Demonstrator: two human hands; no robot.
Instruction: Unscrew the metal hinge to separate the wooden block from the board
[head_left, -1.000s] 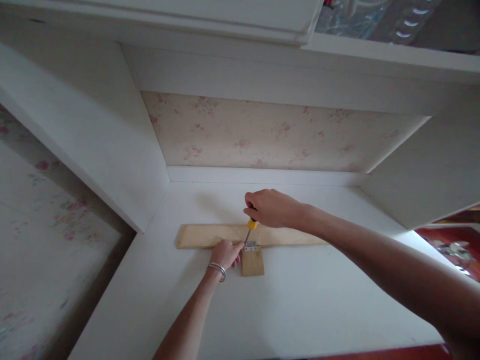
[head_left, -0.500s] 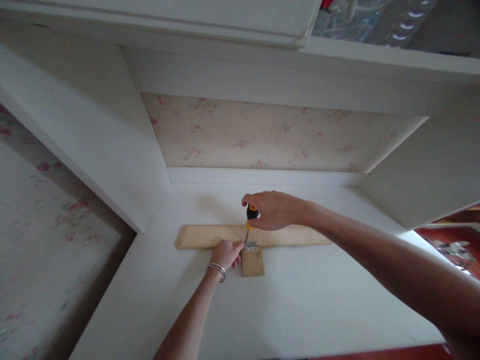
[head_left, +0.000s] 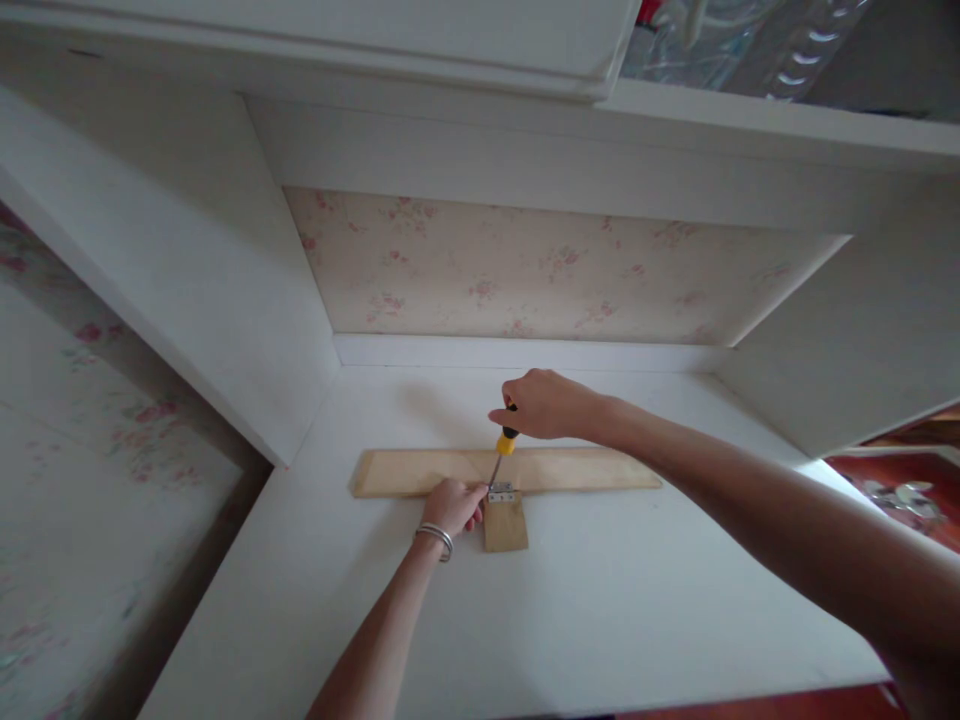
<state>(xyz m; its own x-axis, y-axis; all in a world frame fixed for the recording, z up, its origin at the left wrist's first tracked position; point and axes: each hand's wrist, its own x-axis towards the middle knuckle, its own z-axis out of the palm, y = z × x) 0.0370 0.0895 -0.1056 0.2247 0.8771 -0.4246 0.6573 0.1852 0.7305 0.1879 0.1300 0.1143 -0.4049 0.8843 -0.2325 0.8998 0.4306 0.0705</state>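
Note:
My right hand is closed round the black and yellow handle of a screwdriver. Its thin shaft slants down to the left edge of a small metal hinge. Beside that tip, my left hand has its fingers drawn together; what they pinch is too small to make out. A long wooden board lies crosswise under the hands. Against its near edge sits a short wooden block, with the hinge spanning the joint between them. Two silver bangles ring my left wrist.
The white desktop carries the wood, between white side panels on the left and right. Overhead is a white cabinet, with clear plastic items in its open right part. Flowered wallpaper covers the back.
My right hand has shifted slightly up and right and turned on the screwdriver, showing more of its yellow collar. My left hand, the board and the block stay put.

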